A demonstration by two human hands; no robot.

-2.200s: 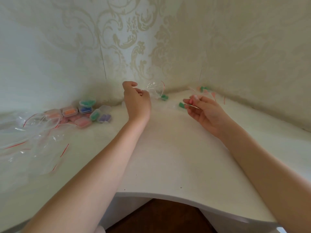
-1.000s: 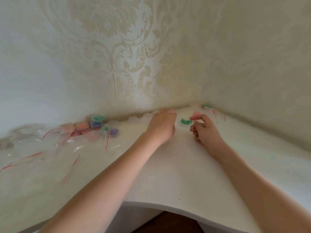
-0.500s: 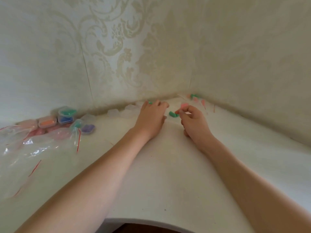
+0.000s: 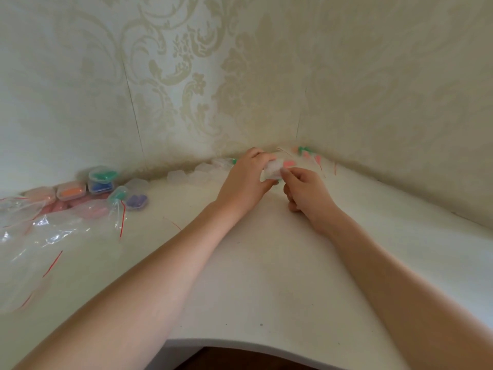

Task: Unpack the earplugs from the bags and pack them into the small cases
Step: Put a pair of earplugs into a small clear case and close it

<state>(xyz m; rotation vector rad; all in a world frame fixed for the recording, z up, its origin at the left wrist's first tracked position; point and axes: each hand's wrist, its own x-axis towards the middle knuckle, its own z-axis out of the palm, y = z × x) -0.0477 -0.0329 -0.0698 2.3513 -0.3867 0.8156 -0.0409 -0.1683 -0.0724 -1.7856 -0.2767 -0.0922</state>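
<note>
Both forearms reach across a white table toward its far corner, where two walls papered in cream damask meet.

The left hand grips a small clear plastic case, fingers curled over its far edge and thumb beneath its near edge; the case is held just above the table, a short way out from the corner. The right hand meets the case from the right. Its thumb and forefinger pinch at the case's right edge, where a pink foam earplug shows; whether the earplug lies inside the case or only between the fingertips cannot be told. The remaining right fingers are curled toward the palm.

In the corner itself, beyond the hands, lie loose pink and green earplugs among clear film with thin red strips. Left of the held case, along the foot of the back wall, stands a row of empty clear cases.

Farther left along the same wall sits a cluster of filled cases, showing green, blue, orange, purple and pink contents; some are stacked. In front of the cluster, toward the table's left edge, lie crumpled clear zip bags with red seal lines.
</note>
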